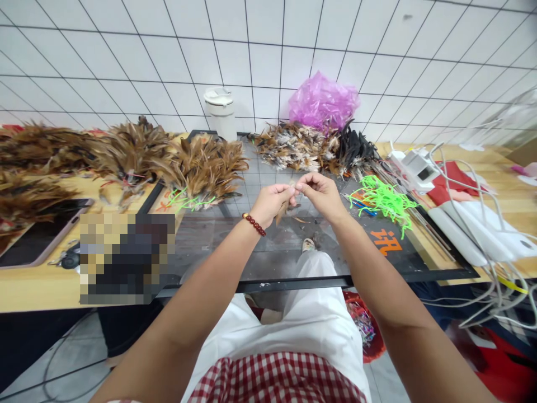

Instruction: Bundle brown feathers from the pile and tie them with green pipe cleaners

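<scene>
My left hand (273,202), with a dark red bead bracelet at the wrist, is closed in a pinch on a small brown feather (283,212) that hangs below its fingers. Close beside it, my right hand (322,194) is also pinched, its fingertips meeting those of my left hand near the feather's upper end. What the right fingers hold is too small to make out. Both hands are above a dark glass panel (235,246). Brown feather bundles (205,168) lie to the left, and bright green strings (384,198) lie to the right.
Behind stand a white lidded cup (221,112) and a pink plastic bag (323,101), with mixed feathers (293,146) below the bag. White cables (495,280) and a white device (415,168) are at right. A phone (46,232) lies left. A red basket (375,350) sits under the table edge.
</scene>
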The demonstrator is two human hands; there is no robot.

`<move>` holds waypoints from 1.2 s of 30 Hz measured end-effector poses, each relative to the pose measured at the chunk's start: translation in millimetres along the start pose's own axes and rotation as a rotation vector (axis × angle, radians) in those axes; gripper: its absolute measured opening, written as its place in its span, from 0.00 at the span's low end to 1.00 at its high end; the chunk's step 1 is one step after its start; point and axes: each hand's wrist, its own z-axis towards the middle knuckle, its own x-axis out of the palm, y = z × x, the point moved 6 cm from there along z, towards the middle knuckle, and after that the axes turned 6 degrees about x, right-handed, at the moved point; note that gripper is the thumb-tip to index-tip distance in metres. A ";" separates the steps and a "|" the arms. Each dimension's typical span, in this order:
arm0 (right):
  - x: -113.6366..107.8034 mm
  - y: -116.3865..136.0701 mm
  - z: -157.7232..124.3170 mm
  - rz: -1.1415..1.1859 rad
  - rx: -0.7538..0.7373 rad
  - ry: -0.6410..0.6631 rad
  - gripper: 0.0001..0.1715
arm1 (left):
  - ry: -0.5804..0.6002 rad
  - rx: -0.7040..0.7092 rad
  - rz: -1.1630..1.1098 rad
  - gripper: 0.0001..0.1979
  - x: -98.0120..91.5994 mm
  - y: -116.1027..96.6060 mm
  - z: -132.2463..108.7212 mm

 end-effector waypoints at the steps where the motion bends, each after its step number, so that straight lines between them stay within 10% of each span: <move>1: -0.9 -1.0 0.3 0.024 0.027 -0.003 0.19 | -0.005 0.008 -0.006 0.10 -0.2 -0.2 0.3; 9: 8.9 4.5 -5.8 0.155 0.083 0.221 0.20 | 0.074 -0.008 -0.023 0.08 2.8 1.9 -0.1; 14: 7.0 4.2 -4.3 0.086 0.038 0.143 0.18 | 0.141 0.022 0.077 0.12 8.2 -1.2 -2.8; 19: -3.4 -0.4 -1.7 -0.112 0.077 0.073 0.15 | -0.059 0.027 0.076 0.11 -1.9 -4.8 -0.5; 29: 22.7 -23.9 -19.7 -0.611 0.198 0.592 0.04 | -0.297 0.080 -0.021 0.11 -26.2 -6.3 6.7; 36: -13.1 3.6 1.1 -0.277 -0.071 -0.046 0.10 | -0.143 -0.107 -0.148 0.09 -13.4 1.5 3.7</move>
